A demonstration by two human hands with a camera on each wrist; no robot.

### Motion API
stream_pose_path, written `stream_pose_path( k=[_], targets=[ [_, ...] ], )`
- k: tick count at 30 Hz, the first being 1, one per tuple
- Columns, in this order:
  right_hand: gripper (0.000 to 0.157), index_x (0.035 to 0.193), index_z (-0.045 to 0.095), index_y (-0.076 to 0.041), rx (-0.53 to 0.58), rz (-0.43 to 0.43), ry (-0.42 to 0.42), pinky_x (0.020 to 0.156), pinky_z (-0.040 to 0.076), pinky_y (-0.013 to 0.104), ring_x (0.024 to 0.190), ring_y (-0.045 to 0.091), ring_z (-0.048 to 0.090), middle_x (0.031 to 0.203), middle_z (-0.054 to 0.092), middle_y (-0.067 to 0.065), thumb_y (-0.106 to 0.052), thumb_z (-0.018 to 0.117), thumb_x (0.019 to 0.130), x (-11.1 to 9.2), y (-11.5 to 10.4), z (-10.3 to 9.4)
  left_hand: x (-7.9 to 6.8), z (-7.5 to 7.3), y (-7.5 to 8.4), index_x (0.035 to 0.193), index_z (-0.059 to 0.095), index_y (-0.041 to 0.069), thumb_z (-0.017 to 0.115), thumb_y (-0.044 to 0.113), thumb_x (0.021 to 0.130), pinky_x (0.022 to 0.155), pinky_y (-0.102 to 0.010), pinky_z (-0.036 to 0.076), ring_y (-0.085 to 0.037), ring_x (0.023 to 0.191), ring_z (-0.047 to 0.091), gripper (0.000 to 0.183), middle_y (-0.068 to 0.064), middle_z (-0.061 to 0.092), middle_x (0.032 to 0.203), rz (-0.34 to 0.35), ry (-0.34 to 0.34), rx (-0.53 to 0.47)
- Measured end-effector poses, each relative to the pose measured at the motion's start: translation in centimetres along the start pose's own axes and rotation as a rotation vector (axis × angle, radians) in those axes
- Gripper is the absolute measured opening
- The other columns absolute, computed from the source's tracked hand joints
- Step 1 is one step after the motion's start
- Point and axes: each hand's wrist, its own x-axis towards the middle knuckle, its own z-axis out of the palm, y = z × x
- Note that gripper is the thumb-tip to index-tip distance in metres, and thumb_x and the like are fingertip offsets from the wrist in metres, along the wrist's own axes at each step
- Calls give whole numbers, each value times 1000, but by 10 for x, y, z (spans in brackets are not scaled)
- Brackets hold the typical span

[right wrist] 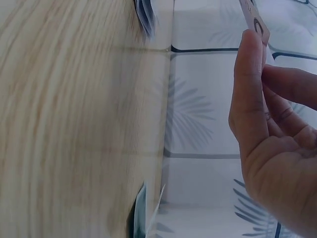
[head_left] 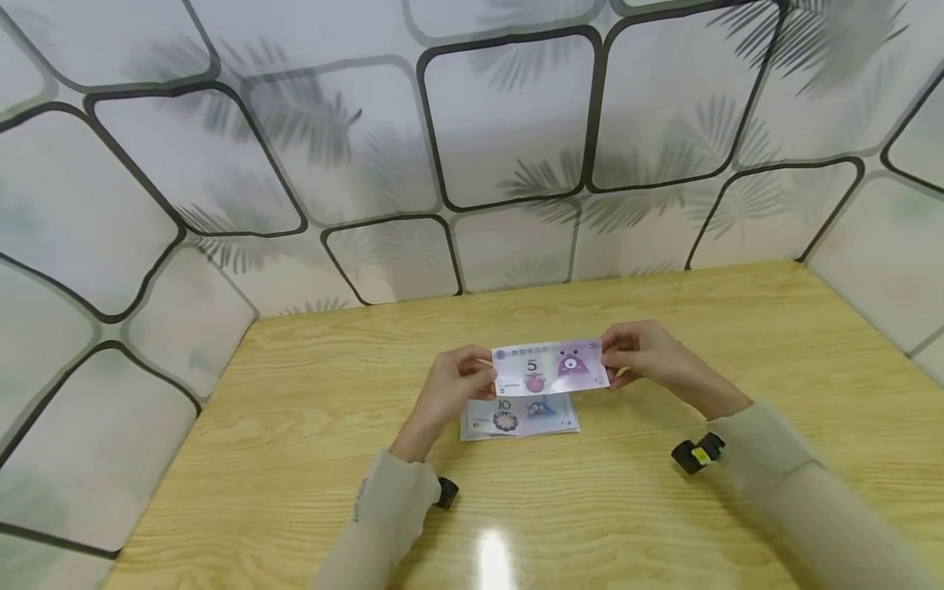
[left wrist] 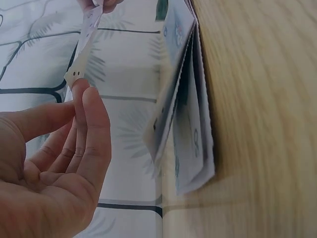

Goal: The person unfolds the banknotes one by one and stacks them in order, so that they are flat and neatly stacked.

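A purple play banknote (head_left: 551,368) marked 5, with a one-eyed monster printed on it, is stretched level between both hands. The left hand (head_left: 459,385) pinches its left end between thumb and fingers; the right hand (head_left: 649,360) pinches the right end. Just beneath, a small stack of play banknotes (head_left: 520,416) lies on the table, its top note marked 10. The held note covers the stack's upper part. In the left wrist view the stack (left wrist: 198,144) appears edge-on, its notes slightly fanned apart, separate from the left hand (left wrist: 64,158).
The wooden table (head_left: 310,459) meets a pale patterned curtain or cloth (head_left: 509,115) at the back and sides. Dark wrist cameras sit at both cuffs. A greenish paper edge (right wrist: 140,210) shows low in the right wrist view.
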Motion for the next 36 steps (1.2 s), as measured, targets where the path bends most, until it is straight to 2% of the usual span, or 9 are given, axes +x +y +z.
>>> stream_pose_path(
  k=[5, 11, 19, 25, 36],
  targets=[
    [15, 109, 57, 17, 5, -16, -16, 69, 63, 39, 71, 20, 66, 84, 65, 12, 6, 56, 99, 4, 1, 5, -1, -5, -3, 117, 64, -11, 61, -10, 96, 70, -33, 62, -14, 68, 65, 21, -15, 69, 89, -16, 22, 3],
    [12, 107, 58, 16, -3, -23, -25, 69, 63, 39, 71, 20, 65, 82, 65, 11, 7, 56, 99, 9, 1, 12, -4, -11, -3, 115, 63, -12, 62, -11, 95, 71, -34, 62, -15, 68, 64, 21, -16, 68, 89, 5, 41, 22],
    [13, 107, 57, 17, 3, -17, -67, 66, 62, 36, 68, 17, 64, 79, 64, 11, 8, 56, 98, 15, -1, 23, -9, -21, -7, 117, 64, -10, 63, -9, 95, 72, -35, 62, -17, 70, 65, 22, -15, 68, 91, -29, 55, 41],
    [13, 108, 57, 16, -11, 9, -87, 65, 62, 35, 68, 18, 64, 78, 64, 11, 9, 56, 97, 17, 1, 28, -11, -25, -12, 114, 64, -11, 63, -10, 94, 71, -37, 62, -18, 70, 66, 20, -15, 68, 88, -28, 37, 70],
    [16, 109, 54, 16, 6, 43, -138, 61, 62, 33, 62, 16, 65, 73, 64, 10, 10, 58, 95, 21, 5, 34, -12, -30, -18, 118, 63, -11, 63, -9, 95, 70, -36, 62, -17, 69, 66, 23, -13, 64, 87, -78, -22, 77]
  ],
)
